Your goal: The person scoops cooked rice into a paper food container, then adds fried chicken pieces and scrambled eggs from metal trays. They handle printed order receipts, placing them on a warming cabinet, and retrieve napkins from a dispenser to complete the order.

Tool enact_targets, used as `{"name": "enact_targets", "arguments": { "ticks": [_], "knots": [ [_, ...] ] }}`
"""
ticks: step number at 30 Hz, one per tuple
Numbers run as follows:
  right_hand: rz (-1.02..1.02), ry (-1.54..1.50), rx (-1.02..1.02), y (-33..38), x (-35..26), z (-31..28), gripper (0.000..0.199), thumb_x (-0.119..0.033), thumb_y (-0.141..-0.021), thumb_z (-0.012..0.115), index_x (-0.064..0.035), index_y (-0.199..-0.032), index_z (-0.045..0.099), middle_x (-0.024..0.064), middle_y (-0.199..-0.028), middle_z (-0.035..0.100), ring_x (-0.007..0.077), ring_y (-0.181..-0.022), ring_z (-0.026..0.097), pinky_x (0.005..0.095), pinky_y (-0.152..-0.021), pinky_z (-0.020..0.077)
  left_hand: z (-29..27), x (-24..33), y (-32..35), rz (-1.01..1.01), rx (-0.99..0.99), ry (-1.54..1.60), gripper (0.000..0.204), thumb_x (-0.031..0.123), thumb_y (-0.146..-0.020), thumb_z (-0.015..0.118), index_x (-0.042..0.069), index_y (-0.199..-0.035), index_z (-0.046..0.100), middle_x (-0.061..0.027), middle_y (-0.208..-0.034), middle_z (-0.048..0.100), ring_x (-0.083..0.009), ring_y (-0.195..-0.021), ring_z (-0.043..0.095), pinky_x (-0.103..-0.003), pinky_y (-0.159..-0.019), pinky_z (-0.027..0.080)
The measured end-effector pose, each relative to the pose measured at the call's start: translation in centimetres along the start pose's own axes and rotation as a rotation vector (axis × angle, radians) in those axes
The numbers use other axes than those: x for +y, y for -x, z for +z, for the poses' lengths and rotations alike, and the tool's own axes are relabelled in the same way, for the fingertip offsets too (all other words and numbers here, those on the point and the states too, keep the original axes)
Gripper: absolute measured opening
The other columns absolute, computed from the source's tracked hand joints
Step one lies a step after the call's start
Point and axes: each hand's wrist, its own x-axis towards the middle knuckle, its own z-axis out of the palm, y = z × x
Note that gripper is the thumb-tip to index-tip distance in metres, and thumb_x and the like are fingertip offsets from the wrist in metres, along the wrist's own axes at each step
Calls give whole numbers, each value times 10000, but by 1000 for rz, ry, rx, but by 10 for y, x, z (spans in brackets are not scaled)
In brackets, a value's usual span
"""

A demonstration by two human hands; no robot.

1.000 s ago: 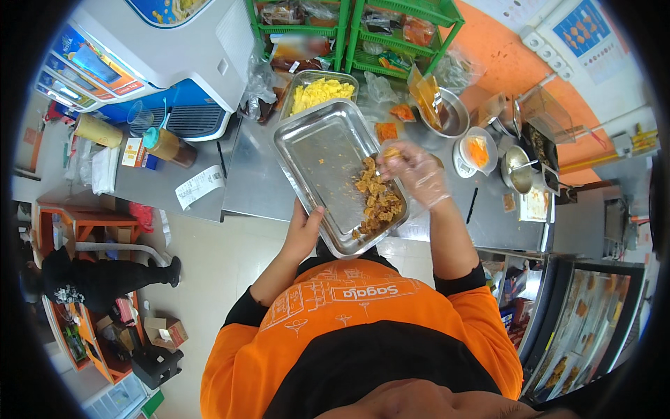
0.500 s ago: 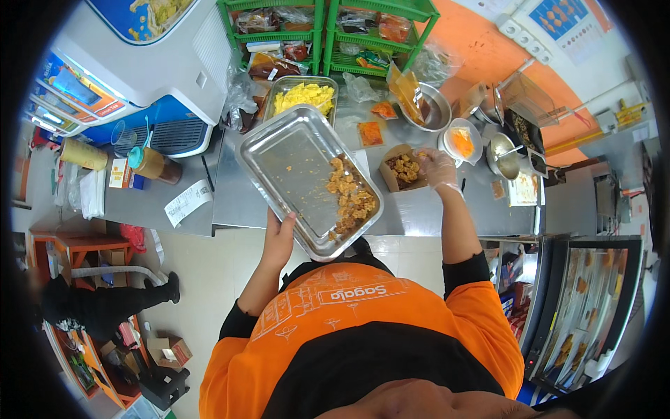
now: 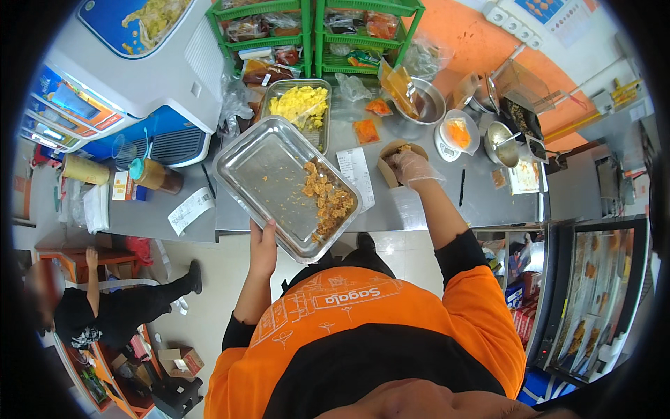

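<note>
Across the stainless table (image 3: 412,209), set before an orange wall, the scene is laid out from large to small. At the back a green wire rack (image 3: 321,35) of bagged goods is seen, and at the left a white and blue machine (image 3: 139,77). Over the table's near edge a large rectangular metal tray (image 3: 279,183) is held tilted by the left hand (image 3: 263,241), which is closed on its rim. The tray is thin, shiny and raised at the rim; most of it is bare, with scattered crumbs, and along its right side a heap of fried pieces (image 3: 328,199) is gathered, golden brown, rough and irregular.

The right hand (image 3: 413,167), covered by a clear thin glove, is lowered with curled fingers into a small round brown paper bowl (image 3: 394,157); a few pieces appear to be pinched there, though the grip cannot be told for certain.

The step in hand is judged to be the portioning of fried pieces from tray to bowl. For the next move, the tray would have to be kept steady while more pieces are gathered by the gloved hand and carried across without spilling.

Behind the tray a smaller pan of yellow food (image 3: 299,106) is seen, and beside the bowl a long white paper slip (image 3: 356,174) lies flat.
</note>
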Motion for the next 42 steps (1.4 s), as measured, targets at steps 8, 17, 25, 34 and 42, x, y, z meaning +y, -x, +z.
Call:
{"name": "enact_targets", "arguments": {
  "ticks": [8, 17, 25, 34, 42],
  "knots": [
    [147, 53, 16, 21, 16, -48, 239, -206, -918, 640, -126, -1125, 730, 155, -1139, 730, 354, -1086, 685, 449, -949, 539, -11, 3, 14, -3, 28, -18, 592, 176, -1049, 487, -55, -1552, 278, -203, -1490, 461, -281, -1376, 445, -383, -1172, 314],
    [138, 225, -56, -8, 14, -23, 306, -197, -1007, 542, -86, -1250, 692, 168, -1278, 690, 343, -1156, 675, 430, -940, 560, -17, -12, 16, -45, -8, 33, 606, 195, -1048, 487, -47, -1560, 271, -198, -1511, 445, -281, -1383, 441, -389, -1170, 319],
    [169, -1017, -159, -14, 56, 33, 324, -160, -1017, 487, 12, -1169, 715, 194, -1120, 740, 263, -1046, 729, 408, -867, 594, -8, -3, 25, -168, 7, -163, 625, 268, -1046, 559, -72, -1521, 337, -185, -1478, 492, -264, -1353, 464, -375, -1166, 326],
    [147, -1055, 371, 243, 25, -21, 662, -566, -1055, 466, -48, -1467, 453, 164, -1373, 560, 274, -1199, 609, 441, -1023, 515, 91, 8, 32, -96, -383, 3, 657, 282, -1056, 503, 25, -1603, 247, -172, -1539, 436, -300, -1349, 489, -422, -1136, 387],
    [55, -1963, 716, 538, 67, 73, 874, -615, -975, 592, -112, -1604, 253, 161, -1569, 412, 315, -1381, 501, 487, -1003, 555, 331, -36, 144, -157, -1055, -56, 542, 151, -1030, 498, 39, -1541, 355, -150, -1438, 519, -261, -1294, 528, -404, -1096, 420]
  ]
}}
